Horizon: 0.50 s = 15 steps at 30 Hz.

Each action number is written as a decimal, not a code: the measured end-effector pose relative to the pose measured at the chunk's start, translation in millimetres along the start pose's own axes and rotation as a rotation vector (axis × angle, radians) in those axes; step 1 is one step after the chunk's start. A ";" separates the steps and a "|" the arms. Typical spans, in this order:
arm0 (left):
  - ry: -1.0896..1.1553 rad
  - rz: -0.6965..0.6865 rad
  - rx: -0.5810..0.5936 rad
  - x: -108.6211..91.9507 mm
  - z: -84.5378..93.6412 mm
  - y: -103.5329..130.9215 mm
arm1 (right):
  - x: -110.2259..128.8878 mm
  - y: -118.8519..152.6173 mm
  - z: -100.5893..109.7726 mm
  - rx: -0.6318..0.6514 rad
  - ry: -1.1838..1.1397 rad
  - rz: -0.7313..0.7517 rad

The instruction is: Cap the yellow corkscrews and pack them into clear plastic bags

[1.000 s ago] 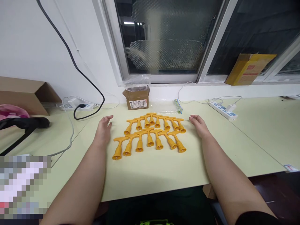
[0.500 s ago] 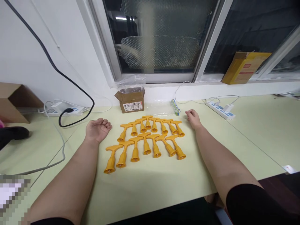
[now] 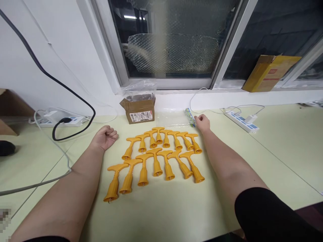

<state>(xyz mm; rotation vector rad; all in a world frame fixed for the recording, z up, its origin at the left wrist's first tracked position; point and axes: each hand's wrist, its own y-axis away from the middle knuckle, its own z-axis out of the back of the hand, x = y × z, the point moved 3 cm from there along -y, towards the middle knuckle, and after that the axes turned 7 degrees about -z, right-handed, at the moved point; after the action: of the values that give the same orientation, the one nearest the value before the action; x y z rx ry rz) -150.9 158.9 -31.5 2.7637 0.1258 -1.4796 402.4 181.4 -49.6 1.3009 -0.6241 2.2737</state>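
Observation:
Several yellow T-handled pieces (image 3: 156, 163) with flared ends lie in two curved rows on the pale green table (image 3: 161, 211). My left hand (image 3: 107, 137) rests closed to the left of the rows, with nothing visible in its curled fingers. Behind the right end of the back row, my right hand (image 3: 202, 123) is closed in a pinch at the edge of clear plastic packaging (image 3: 171, 117). Green and blue print marks the packet's right end (image 3: 189, 116), touching or very near my right fingertips.
An open cardboard box (image 3: 140, 109) with clear plastic in it stands by the wall. Power strips lie at left (image 3: 75, 120) and right (image 3: 242, 121), with cables. A yellow carton (image 3: 271, 74) leans on the window. A brown box (image 3: 13, 104) is far left.
My right hand has moved left to the printed end of the plastic packaging and pinched there. My left fingers have curled tighter. The camera view has shifted slightly closer to the yellow pieces.

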 end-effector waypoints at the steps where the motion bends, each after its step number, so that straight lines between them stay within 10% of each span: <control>1: -0.004 -0.002 -0.004 -0.5 0.2 -1.9 | 1.4 -1.1 -2.9 0.011 0.081 -0.011; 7: -0.054 0.010 -0.001 -2.7 -2.2 -4.2 | 4.0 -3.6 -15.4 0.144 0.420 0.007; 15: -0.122 -0.056 -0.051 -1.4 -3.9 -0.9 | -12.0 -7.7 -8.6 0.085 -0.120 0.056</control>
<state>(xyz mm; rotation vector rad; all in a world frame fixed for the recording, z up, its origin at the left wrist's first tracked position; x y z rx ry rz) -148.5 159.8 -28.0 2.6437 0.2380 -1.6290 406.6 190.7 -62.7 1.4872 -0.6175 2.3031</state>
